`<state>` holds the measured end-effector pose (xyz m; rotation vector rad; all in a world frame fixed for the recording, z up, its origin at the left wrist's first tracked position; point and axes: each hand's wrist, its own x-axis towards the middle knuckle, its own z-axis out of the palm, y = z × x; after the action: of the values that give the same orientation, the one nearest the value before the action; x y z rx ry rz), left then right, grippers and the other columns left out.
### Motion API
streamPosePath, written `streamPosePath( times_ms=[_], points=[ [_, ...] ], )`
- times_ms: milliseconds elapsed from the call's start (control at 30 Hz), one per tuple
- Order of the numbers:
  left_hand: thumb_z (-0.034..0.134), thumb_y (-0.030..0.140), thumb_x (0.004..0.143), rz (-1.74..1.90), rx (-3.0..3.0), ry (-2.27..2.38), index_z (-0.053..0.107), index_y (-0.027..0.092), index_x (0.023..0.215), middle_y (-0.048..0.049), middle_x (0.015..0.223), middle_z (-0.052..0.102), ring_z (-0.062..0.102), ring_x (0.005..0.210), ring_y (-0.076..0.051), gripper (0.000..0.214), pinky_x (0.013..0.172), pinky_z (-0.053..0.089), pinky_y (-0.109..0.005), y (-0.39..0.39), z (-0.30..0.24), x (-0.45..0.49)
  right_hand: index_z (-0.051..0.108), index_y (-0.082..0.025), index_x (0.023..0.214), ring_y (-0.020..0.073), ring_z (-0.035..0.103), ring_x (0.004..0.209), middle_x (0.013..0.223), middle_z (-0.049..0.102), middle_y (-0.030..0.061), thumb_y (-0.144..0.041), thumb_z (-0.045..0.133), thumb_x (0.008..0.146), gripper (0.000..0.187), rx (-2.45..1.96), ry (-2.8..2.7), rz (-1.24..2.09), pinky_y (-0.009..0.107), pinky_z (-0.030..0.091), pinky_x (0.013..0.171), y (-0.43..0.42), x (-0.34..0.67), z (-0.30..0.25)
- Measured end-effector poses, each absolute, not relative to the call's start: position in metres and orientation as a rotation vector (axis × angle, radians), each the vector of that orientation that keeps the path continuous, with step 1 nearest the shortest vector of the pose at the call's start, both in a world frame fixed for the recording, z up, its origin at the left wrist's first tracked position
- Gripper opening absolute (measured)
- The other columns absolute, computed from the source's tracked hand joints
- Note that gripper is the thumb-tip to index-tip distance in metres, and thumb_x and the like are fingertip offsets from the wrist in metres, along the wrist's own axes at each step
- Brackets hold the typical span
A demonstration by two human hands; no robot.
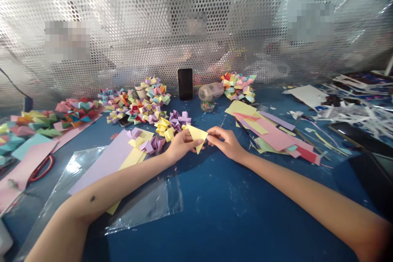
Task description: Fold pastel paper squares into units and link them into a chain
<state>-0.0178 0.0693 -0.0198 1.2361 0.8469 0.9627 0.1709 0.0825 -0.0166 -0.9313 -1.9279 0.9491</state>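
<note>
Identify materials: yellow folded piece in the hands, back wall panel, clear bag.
Yellow folded piece: likely thin paper, matte, sharp creases. Back wall panel: probably perforated sheet metal, silvery, with regular round holes and glare. Clear bag: seemingly thin plastic film, glossy, wrinkled, see-through.

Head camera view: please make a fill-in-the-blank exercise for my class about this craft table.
1. The left hand and right hand together pinch a folded paper piece coloured ____.
2. The table top is coloured ____.
3. Upright against the perforated screen stands a black ____.
Missing words: yellow; blue; phone.
</note>
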Motion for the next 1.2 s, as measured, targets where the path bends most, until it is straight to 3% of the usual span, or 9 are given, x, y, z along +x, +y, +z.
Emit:
streamPosePath(
  times_ms=[233,833,1200],
  points=[
    [0.076,0.035,0.065,0.96,1.24,0.885,0.056,0.012,0.096,-0.0072,0.079,0.07,0.067,0.067,-0.016,0.043,0.054,0.049,-0.019,0.0683,-0.0185,-0.0166,0.053,-0.018,0.084,0.0117,0.057,0.059,0.061,0.06,-0.0014,-0.032,0.046,0.089,0.016,-0.931,-1.932,0.942,0.025,0.046,0.06,0.0806,0.1715,-0.0133],
    [0.07,0.041,0.071,0.92,1.286,0.856,0.054,0.013,0.096,-0.0055,0.077,0.068,0.065,0.064,-0.014,0.041,0.051,0.046,-0.019,0.0669,-0.0189,-0.0169,0.05,-0.02,0.078,0.0116,0.055,0.058,0.062,0.058,-0.002,-0.031,0.043,0.09,0.018,-0.922,-2.082,0.752,0.024,0.041,0.059,0.0754,0.1742,-0.015],
    [0.067,0.041,0.074,0.882,1.348,0.832,0.053,0.013,0.1,-0.0064,0.078,0.068,0.064,0.059,-0.012,0.041,0.051,0.045,-0.019,0.0663,-0.0207,-0.0171,0.053,-0.019,0.066,0.0123,0.056,0.056,0.059,0.058,-0.0008,-0.04,0.043,0.09,0.034,-0.949,-2.033,0.745,0.025,0.042,0.06,0.0765,0.1734,-0.013]
  ],
)
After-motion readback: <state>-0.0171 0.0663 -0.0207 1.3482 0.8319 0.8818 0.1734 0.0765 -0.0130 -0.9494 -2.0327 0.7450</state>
